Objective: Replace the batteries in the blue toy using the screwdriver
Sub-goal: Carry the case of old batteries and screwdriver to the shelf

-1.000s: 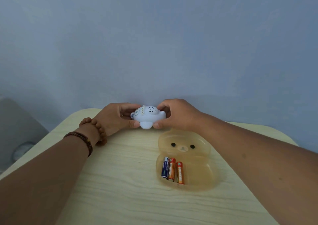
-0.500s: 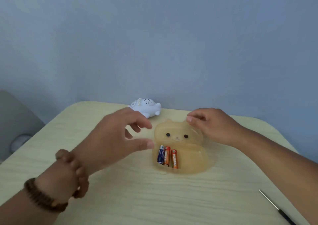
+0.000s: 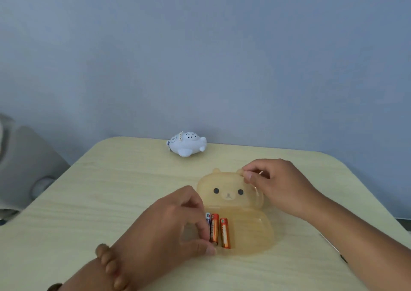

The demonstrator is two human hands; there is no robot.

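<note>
The pale blue rounded plastic toy [image 3: 186, 146], with small dark holes across its top, sits at the far edge of the pale wooden desk [image 3: 111, 190], just above the centre of the frame and well apart from both hands. Nearer, slightly right of centre, an amber translucent bear-shaped plastic case [image 3: 275, 228] lies opened flat on the desk. Its lid [image 3: 226, 181], with two black eyes and a small snout, is the far half; the shallow tray [image 3: 251, 228] is the near half.

Three batteries lie side by side in the tray's left part: a blue-and-white battery [image 3: 208, 217] at left, an orange battery [image 3: 214, 228] touching it in the middle, and a second orange battery [image 3: 225, 233] just to the right.

The left hand [image 3: 169, 226] comes in from the lower left with fingers curled. Its index finger and thumb close around the blue-and-white battery, hiding most of it. Whether that battery is lifted cannot be told. A brown beaded bracelet [image 3: 109, 266] circles the wrist.

The right hand [image 3: 282, 188] reaches in from the right and pinches the lid's right ear between thumb and index finger. At the lower right a thin screwdriver [image 3: 343, 258] with a dark handle lies on the desk, partly hidden by the forearm.

A plain blue-grey wall [image 3: 200, 57] fills the upper frame, and a blurred grey object [image 3: 24, 168] stands at the left edge.
</note>
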